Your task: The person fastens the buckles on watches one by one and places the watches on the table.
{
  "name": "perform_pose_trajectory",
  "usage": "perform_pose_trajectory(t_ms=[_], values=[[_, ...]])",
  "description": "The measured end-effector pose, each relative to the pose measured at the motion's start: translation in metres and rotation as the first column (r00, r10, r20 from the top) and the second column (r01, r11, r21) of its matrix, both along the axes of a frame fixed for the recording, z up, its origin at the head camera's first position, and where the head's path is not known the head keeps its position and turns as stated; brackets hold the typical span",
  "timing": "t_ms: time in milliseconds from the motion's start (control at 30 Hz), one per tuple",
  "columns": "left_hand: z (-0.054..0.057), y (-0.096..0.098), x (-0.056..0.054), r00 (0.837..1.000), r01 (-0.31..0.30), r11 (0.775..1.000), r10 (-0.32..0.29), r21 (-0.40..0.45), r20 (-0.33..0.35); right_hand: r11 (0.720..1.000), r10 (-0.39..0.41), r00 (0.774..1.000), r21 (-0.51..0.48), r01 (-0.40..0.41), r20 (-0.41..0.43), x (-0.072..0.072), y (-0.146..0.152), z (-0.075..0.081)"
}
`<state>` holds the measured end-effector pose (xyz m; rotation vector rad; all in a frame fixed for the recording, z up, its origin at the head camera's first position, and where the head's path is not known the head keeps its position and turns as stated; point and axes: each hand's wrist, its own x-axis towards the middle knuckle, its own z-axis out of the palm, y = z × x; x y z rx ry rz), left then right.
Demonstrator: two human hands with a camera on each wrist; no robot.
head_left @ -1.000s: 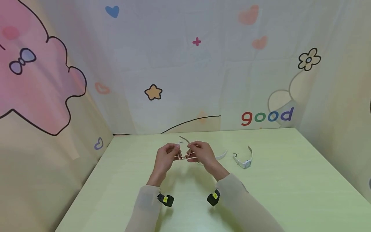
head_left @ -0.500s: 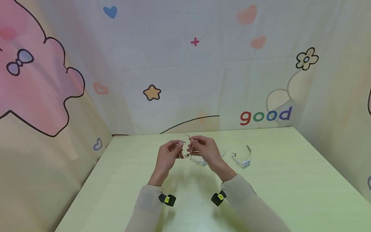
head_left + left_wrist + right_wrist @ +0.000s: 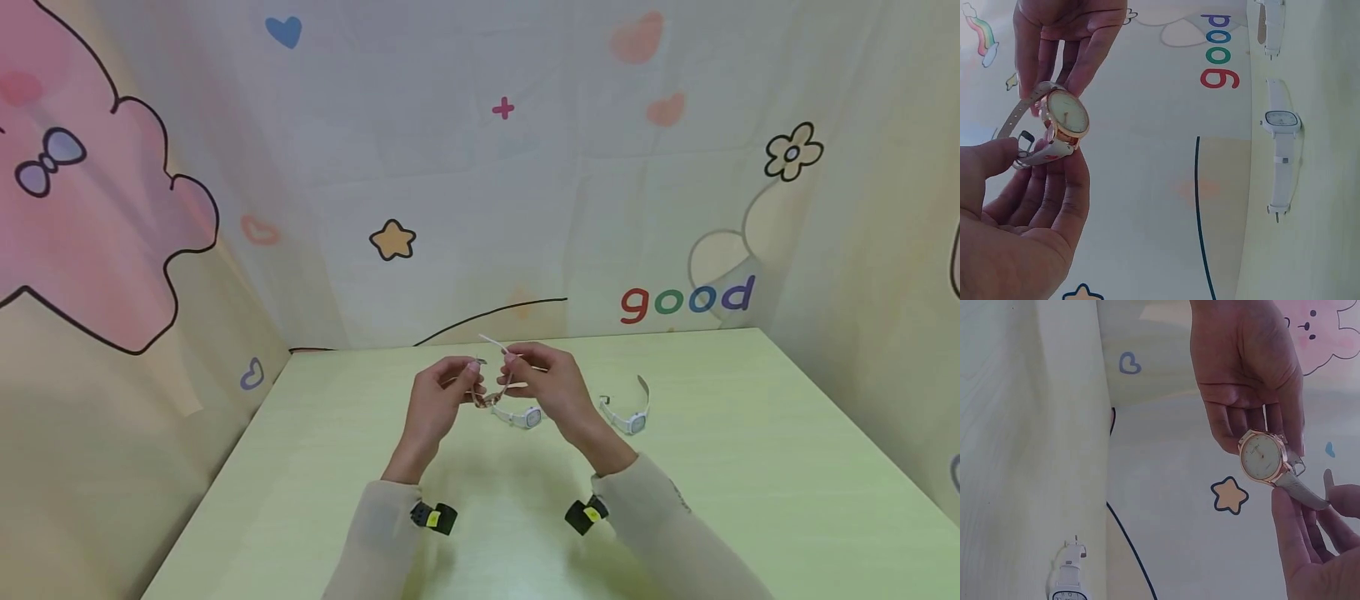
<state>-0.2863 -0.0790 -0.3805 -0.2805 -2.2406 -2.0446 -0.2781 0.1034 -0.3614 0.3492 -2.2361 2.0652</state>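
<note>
Between both hands, raised over the table, is a wristwatch [image 3: 1067,114] with a round white dial, rose-gold case and pale strap. Its strap is unfastened and bent into a U. My left hand [image 3: 438,398] pinches the buckle end between thumb and fingers; the metal buckle [image 3: 1025,139] shows by the thumb in the left wrist view. My right hand [image 3: 551,383] pinches the other strap half, whose free tip [image 3: 491,342] sticks out past the fingers. In the right wrist view the dial [image 3: 1262,456] faces the camera, with fingertips of both hands at the case.
A white watch [image 3: 531,417] with a squarish face lies on the table [image 3: 337,500] behind the hands, partly covered by the right hand in the head view. Another white watch [image 3: 636,423] lies to its right. A printed curtain [image 3: 450,167] stands at the table's back edge.
My right hand has moved right and slightly up, drawing its strap half outward and opening the U wider. The left hand shifted only slightly. More of the nearer white watch now shows.
</note>
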Motion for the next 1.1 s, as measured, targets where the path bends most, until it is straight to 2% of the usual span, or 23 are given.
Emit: perform_pose_trajectory(t_ms=[433,733,1100], values=[[0.007,0.006,0.008,0.995,0.062,0.998,-0.06,0.03,-0.077,1.0,-0.004,0.999,0.013,0.004,-0.052,0.01,0.015,0.006],[0.014,0.008,0.01,0.993,0.056,0.993,-0.045,0.105,-0.108,0.999,0.021,0.997,0.044,-0.018,-0.079,0.014,0.027,0.008],[0.022,0.011,0.016,0.993,0.034,0.987,-0.015,0.159,-0.12,0.999,0.026,0.997,0.044,-0.023,-0.069,0.018,0.028,0.008]])
